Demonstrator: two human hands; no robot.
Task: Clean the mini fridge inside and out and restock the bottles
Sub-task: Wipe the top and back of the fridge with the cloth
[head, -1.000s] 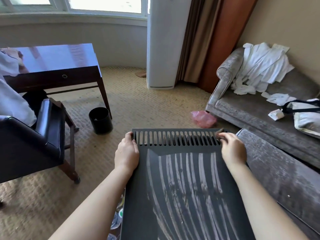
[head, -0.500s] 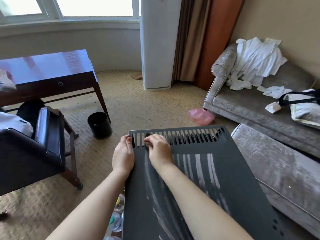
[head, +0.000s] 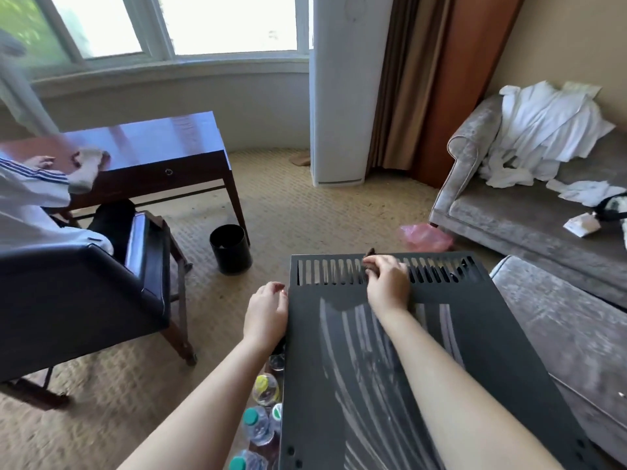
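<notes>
Right hand (head: 386, 284) grips a brown cloth (head: 369, 253) on the mini fridge (head: 339, 368) vent slots, left hand (head: 266, 312) beside its edge

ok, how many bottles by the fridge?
4 clear plastic bottles on the carpet beside the black metal mini fridge: yellow cap, green cap, teal cap, second teal cap at bottom. Possibly a fifth below the left hand; others may be hidden.

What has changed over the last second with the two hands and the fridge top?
The right hand, gripping the dark cloth, swept along the vent slots from their right end to the left end, then back to the middle. The left hand let go of the far left corner of the mini fridge and is now lower, beside its left edge. The fridge itself stayed put.
</notes>
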